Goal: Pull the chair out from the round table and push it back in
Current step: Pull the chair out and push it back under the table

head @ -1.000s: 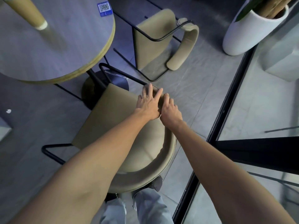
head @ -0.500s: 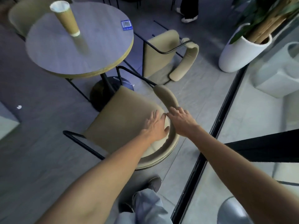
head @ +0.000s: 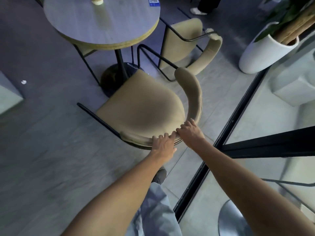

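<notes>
Grey stone-look floor tiles (head: 51, 167) run under everything, with a glass wall in a black frame (head: 219, 143) along the right and a white planter (head: 262, 53) at the far right. You have both hands on the curved padded backrest of the tan armchair (head: 141, 106), at its near edge: your left hand (head: 163, 145) lies over the top of the rail with its fingers curled onto the inner side, and your right hand (head: 190, 132) sits just beside it, touching it at the fingertips and wrapped over the same rail where it begins to bend away from you. Both are closed on the backrest, not spread. The chair stands clear of the round table (head: 102, 23); its seat front points toward the black pedestal base (head: 115, 77) at the far left, and none of the seat sits under the tabletop, so it looks to me as though the pull-out is done or almost done and the push back in is what remains. For that, you would need to drive the backrest away from you and to the left, along the line from your hands to the pedestal, keeping the black frame legs level so they slide. Your grip is bunched on the right half of the rail, so the chair may try to swing; watch the second tan chair (head: 184, 45) close on the far right, whose black arm frame stands near this chair's front corner.
</notes>
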Available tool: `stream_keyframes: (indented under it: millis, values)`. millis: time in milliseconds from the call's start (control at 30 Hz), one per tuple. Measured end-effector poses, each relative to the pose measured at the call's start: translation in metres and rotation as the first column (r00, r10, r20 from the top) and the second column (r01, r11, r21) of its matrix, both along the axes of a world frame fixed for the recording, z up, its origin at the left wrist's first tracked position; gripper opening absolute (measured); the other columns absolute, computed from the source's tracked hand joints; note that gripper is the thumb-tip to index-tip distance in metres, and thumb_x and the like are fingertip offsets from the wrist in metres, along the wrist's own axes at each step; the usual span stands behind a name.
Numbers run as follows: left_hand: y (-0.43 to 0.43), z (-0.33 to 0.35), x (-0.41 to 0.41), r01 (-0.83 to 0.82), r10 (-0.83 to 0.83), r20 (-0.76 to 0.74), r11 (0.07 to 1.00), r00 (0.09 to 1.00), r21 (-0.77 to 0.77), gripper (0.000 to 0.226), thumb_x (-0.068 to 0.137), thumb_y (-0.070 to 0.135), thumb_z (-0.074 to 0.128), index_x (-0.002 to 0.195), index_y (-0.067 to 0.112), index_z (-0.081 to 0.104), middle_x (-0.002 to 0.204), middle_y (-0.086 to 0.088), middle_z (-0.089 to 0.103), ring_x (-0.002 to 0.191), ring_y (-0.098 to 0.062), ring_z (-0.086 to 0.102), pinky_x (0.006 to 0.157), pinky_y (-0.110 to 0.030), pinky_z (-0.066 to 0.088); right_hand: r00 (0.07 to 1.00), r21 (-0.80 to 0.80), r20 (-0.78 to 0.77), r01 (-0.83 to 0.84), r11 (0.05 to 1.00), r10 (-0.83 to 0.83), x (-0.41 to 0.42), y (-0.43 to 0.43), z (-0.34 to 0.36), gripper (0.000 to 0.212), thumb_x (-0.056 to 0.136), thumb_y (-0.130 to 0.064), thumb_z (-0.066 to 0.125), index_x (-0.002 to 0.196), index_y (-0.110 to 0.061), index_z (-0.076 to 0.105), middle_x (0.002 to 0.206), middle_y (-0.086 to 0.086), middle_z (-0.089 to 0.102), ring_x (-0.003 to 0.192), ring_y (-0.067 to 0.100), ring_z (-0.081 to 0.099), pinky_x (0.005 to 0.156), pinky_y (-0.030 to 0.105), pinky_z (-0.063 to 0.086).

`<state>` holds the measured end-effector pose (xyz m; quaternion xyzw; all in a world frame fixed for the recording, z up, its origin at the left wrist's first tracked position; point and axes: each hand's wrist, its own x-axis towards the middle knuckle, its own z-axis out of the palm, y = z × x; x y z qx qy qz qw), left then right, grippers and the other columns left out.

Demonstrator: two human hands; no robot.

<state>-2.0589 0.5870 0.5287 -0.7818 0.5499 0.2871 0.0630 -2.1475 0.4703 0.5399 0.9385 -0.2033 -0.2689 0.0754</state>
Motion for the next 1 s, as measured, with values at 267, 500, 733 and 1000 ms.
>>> stream_keyframes:
  millis: [267,500,733,1000]
  values:
    - [0.007,0.006,0.003,-0.058,0.059,0.005,0.998,0.998,-0.025,0.048,0.096,0.003,0.046,0.138,0.023,0.044,0.12,-0.009,0.063,0.115,-0.035,0.059,0.095,-0.046,0.038,0.992,0.0,0.069,0.109,0.994,-0.109,0.007,0.022,-0.02,0.02,0.093,-0.017,0.052,0.104,-0.02,0.068,0.103,0.002,0.071,0.11,0.026,0.059,0.107,0.036,0.033]
    - [0.031,0.009,0.007,-0.067,0.066,-0.018,0.995,0.998,-0.071,0.043,0.093,0.005,0.055,0.129,0.028,0.052,0.109,-0.006,0.067,0.106,-0.034,0.064,0.092,-0.045,0.042,0.994,0.107,0.049,0.088,0.99,-0.094,-0.001,0.025,-0.023,0.03,0.085,-0.014,0.056,0.109,-0.028,0.065,0.107,-0.005,0.07,0.114,0.022,0.054,0.102,0.034,0.037]
    - [0.079,0.012,0.036,-0.005,0.009,0.08,0.999,0.997,-0.055,0.055,0.086,-0.002,0.062,0.133,0.026,0.052,0.102,-0.006,0.068,0.101,-0.032,0.066,0.099,-0.053,0.042,1.0,0.103,-0.021,0.009,0.995,-0.007,0.009,0.042,-0.022,0.038,0.084,-0.014,0.057,0.115,-0.035,0.062,0.111,-0.01,0.069,0.115,0.02,0.056,0.105,0.036,0.03]
    - [0.149,0.009,0.101,-0.011,0.02,0.19,0.999,0.981,-0.048,0.06,0.082,0.002,0.065,0.132,0.033,0.055,0.107,0.0,0.07,0.103,-0.025,0.065,0.099,-0.044,0.038,0.989,0.158,-0.015,-0.143,0.977,0.147,0.048,0.069,-0.015,0.037,0.087,-0.02,0.058,0.119,-0.037,0.062,0.114,-0.01,0.069,0.115,0.019,0.056,0.104,0.037,0.032]
